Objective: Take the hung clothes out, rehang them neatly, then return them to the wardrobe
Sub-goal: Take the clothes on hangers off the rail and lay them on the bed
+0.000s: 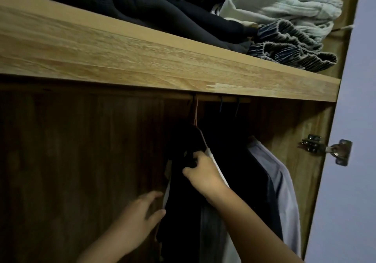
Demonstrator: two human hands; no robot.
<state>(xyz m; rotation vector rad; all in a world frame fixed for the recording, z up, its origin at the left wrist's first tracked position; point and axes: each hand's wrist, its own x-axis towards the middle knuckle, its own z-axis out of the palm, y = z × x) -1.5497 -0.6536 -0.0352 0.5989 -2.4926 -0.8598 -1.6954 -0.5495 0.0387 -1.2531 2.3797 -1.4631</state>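
Several garments hang from a wooden rail point(225, 99) under the wardrobe shelf. The leftmost is a black garment point(181, 207) on a pale hanger point(196, 116). My right hand point(200, 171) grips its dark fabric near the hanger's shoulder. My left hand point(142, 214) is lower and to the left, its fingers spread and touching the garment's left edge, where a white strip shows. To the right hang another dark garment point(240, 161) and a pale lilac shirt point(284, 181), on dark hooks.
A thick wooden shelf point(142, 59) overhangs the rail, piled with folded dark, pale grey and striped clothes point(284, 18). The wardrobe's dark back panel point(71, 161) lies to the left. At the right stand the side wall and a metal door hinge point(325, 147).
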